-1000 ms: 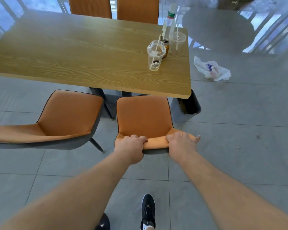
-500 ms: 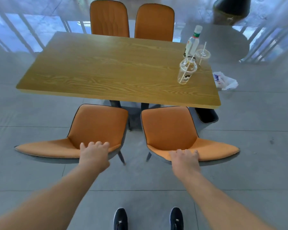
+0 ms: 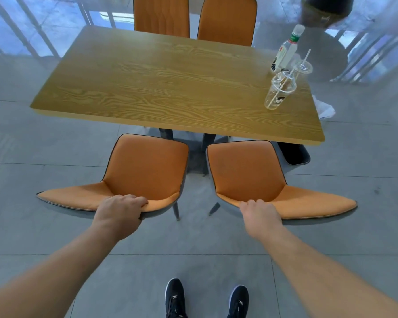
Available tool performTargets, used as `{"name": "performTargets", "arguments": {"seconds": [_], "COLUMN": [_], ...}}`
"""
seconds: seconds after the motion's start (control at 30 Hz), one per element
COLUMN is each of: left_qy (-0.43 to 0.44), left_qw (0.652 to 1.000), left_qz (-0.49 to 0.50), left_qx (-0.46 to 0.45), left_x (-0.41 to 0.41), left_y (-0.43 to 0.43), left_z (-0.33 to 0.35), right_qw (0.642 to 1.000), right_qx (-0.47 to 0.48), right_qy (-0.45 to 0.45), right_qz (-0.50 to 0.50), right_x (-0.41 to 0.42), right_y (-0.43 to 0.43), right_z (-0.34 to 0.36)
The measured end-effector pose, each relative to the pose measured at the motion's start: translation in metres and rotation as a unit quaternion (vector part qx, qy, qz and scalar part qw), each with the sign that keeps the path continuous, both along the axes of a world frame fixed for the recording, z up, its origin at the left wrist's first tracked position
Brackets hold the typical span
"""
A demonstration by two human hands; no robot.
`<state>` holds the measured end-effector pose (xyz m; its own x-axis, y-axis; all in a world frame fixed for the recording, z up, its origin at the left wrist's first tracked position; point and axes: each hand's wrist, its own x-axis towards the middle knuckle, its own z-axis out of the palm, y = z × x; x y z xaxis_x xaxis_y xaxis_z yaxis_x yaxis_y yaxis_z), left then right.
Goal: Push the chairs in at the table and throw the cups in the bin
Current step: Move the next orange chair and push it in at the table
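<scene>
Orange padding is covering the two near chairs, and each hand is holding one of them by the top of its backrest. The left hand (image 3: 118,212) is gripping the left chair (image 3: 145,166): its fingers (image 3: 139,200) are curling over the upper edge of the backrest and the thumb is going under it. The right hand (image 3: 260,214) is lying on the top edge of the right chair (image 3: 246,168), its fingers (image 3: 251,202) bending over the edge and closing on it. Both chairs are facing the wooden bench (image 3: 170,83), side by side with a narrow gap between them. Their front edges are reaching just under the near edge of the bench, while most of each seat is standing out on the grey tiled floor (image 3: 55,237).

Two more orange chairs (image 3: 193,17) are standing at the far side of the bench, their backs rising above its edge.

At the right end of the bench a clear plastic cup (image 3: 277,92) with a dome lid and a straw is standing upright. Just behind it a second clear cup (image 3: 303,67) with a straw is standing, and a plastic bottle (image 3: 285,51) with a green label is beside that. A dark bin (image 3: 294,154) is sitting on the floor under the right corner of the bench, near the right chair. Something white and crumpled (image 3: 325,109) is lying on the floor beyond that corner. Two black shoes (image 3: 207,299) are showing at the bottom.
</scene>
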<state>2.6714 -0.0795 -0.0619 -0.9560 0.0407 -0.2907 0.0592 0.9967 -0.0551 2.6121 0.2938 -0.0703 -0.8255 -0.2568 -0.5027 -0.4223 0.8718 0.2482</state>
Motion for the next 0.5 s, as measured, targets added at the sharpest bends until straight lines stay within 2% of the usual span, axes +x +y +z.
{"name": "performTargets", "arguments": {"seconds": [0.1, 0.23, 0.37, 0.5], "left_qy": [0.002, -0.026, -0.022, -0.006], "left_qw": [1.000, 1.000, 1.000, 1.000], "left_qz": [0.001, 0.005, 0.000, -0.025], "left_qx": [0.000, 0.006, -0.010, 0.006], "left_x": [-0.001, -0.004, -0.004, -0.002], "left_y": [0.001, 0.001, 0.004, 0.011], "left_z": [-0.001, 0.000, -0.001, -0.004], "right_qw": [1.000, 0.999, 0.999, 0.999], "right_qx": [-0.027, -0.009, 0.008, -0.051], "right_qy": [0.002, 0.030, 0.008, -0.014], "right_qz": [-0.003, -0.036, -0.032, 0.011], "right_x": [0.003, 0.004, 0.009, 0.016], "right_y": [0.028, 0.054, 0.050, 0.024], "right_z": [0.006, 0.013, 0.011, 0.009]}}
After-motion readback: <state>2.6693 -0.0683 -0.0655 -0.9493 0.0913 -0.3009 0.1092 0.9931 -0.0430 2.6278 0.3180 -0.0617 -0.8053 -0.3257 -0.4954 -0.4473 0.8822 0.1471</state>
